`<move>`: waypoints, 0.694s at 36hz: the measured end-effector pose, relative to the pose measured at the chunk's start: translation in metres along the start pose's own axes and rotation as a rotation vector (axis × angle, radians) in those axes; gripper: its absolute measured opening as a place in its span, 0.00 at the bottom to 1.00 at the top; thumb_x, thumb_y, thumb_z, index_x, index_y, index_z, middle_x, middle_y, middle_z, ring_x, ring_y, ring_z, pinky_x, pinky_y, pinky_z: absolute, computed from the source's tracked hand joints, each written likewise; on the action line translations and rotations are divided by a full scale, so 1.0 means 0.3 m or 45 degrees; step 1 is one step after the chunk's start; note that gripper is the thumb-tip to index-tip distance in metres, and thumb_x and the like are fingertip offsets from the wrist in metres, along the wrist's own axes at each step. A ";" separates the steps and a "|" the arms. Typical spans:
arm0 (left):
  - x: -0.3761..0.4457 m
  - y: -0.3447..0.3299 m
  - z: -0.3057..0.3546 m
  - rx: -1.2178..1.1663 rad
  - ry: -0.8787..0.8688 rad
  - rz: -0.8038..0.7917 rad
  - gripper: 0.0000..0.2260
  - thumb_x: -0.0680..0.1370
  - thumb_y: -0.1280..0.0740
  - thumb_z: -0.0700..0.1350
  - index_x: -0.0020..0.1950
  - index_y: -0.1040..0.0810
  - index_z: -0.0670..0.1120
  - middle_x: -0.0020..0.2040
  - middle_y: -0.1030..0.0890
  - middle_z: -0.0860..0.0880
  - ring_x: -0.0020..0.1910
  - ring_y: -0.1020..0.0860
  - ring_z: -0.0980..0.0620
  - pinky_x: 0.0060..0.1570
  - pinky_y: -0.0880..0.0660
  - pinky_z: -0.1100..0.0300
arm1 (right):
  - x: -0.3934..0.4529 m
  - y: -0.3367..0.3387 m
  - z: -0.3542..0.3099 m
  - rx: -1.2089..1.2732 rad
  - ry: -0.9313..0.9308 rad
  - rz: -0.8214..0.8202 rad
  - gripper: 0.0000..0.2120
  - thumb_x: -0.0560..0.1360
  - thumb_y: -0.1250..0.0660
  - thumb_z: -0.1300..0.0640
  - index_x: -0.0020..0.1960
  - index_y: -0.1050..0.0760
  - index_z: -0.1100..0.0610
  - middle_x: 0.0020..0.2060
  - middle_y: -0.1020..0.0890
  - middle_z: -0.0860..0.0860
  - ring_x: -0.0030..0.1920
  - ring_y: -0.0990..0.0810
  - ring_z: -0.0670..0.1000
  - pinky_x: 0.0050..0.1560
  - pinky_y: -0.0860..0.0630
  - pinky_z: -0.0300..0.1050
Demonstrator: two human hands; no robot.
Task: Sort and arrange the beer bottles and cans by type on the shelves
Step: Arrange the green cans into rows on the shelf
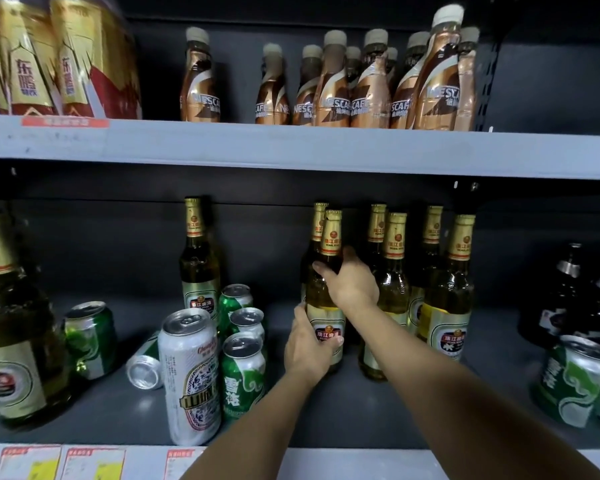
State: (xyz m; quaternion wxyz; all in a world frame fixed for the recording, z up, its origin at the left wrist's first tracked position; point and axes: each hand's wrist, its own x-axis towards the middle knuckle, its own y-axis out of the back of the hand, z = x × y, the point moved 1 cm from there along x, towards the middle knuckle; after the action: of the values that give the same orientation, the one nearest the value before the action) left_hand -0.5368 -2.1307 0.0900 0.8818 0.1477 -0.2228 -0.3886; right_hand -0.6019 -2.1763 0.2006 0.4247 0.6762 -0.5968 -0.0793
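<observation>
On the lower shelf [413,410], at your far left, a large gold-necked bottle [13,327] stands at the edge of view; just right of it a green can [90,339] stands upright; a silver can [145,363] lies on its side behind the tall white can [193,379], which stands near the front edge; a cluster of green cans [243,362] stands just beside that, with a lone beer bottle [199,265] upright behind them.

Your left hand [307,348] curls its fingers round the label of the beer bottle you hold [324,299], low on the body; your right hand [352,284] wraps its fingers round the same bottle at the shoulder below the gold neck; the bottle is upright at the middle of the shelf, with another bottle close behind it.

To your right, a group of matching bottles [444,292] stands in rows just beside the held one; further right dark bottles [568,296] stand at the back, and green cans at the right edge [572,382] sit near the front.

On the upper shelf [291,147], coffee bottles [371,84] stand in a loose row.
</observation>
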 end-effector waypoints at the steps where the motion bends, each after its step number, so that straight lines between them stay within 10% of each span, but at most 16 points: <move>1: -0.001 -0.003 -0.001 -0.010 -0.003 -0.003 0.33 0.71 0.25 0.45 0.71 0.40 0.50 0.63 0.25 0.49 0.59 0.25 0.50 0.60 0.27 0.52 | -0.004 -0.003 0.000 -0.006 -0.001 0.011 0.24 0.77 0.38 0.40 0.64 0.33 0.56 0.55 0.22 0.55 0.56 0.22 0.56 0.41 0.31 0.45; 13: -0.172 -0.012 0.019 0.032 0.044 0.088 0.34 0.78 0.33 0.45 0.79 0.48 0.44 0.75 0.38 0.45 0.69 0.31 0.47 0.65 0.32 0.57 | -0.178 0.009 -0.001 -0.224 0.273 0.219 0.30 0.78 0.36 0.46 0.74 0.41 0.56 0.73 0.37 0.54 0.72 0.40 0.56 0.70 0.36 0.51; 25: -0.482 0.190 0.010 0.475 -0.250 0.172 0.13 0.80 0.37 0.46 0.64 0.28 0.45 0.58 0.24 0.46 0.56 0.24 0.46 0.48 0.28 0.52 | -0.444 0.036 -0.060 -0.114 0.598 0.091 0.21 0.79 0.39 0.53 0.72 0.35 0.53 0.68 0.30 0.50 0.66 0.32 0.54 0.63 0.35 0.50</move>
State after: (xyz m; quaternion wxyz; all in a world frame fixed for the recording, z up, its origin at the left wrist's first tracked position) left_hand -0.5897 -1.9850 0.0770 0.8372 0.2546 -0.3851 -0.2932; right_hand -0.6355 -2.0504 0.1658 0.5837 0.6350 -0.5013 0.0689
